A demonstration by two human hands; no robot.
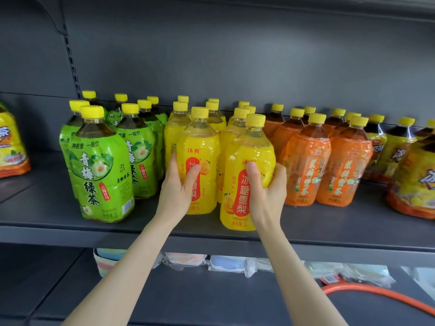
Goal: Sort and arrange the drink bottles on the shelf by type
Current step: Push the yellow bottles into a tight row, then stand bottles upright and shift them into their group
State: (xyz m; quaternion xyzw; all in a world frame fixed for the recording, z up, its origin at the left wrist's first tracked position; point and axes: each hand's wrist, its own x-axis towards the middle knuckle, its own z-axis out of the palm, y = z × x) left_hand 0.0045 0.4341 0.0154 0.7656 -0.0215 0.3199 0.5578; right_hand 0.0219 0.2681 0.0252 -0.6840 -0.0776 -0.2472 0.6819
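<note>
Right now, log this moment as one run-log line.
left hand: grips front-left yellow bottle | right hand: grips front-right yellow bottle | both upright at shelf front | green bottles left, orange bottles right

On shelf (47, 203), left to right across frame: plum tea bottles (101, 161), pear drink bottles (200, 142), honey tea bottles (306, 165); packets (226, 264) below.

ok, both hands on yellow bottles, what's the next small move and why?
Probably slide the right yellow bottle back a little. The right hand grips it, and it stands nearer the shelf edge than the left yellow bottle, held by the left hand, so the front row is uneven.
</note>
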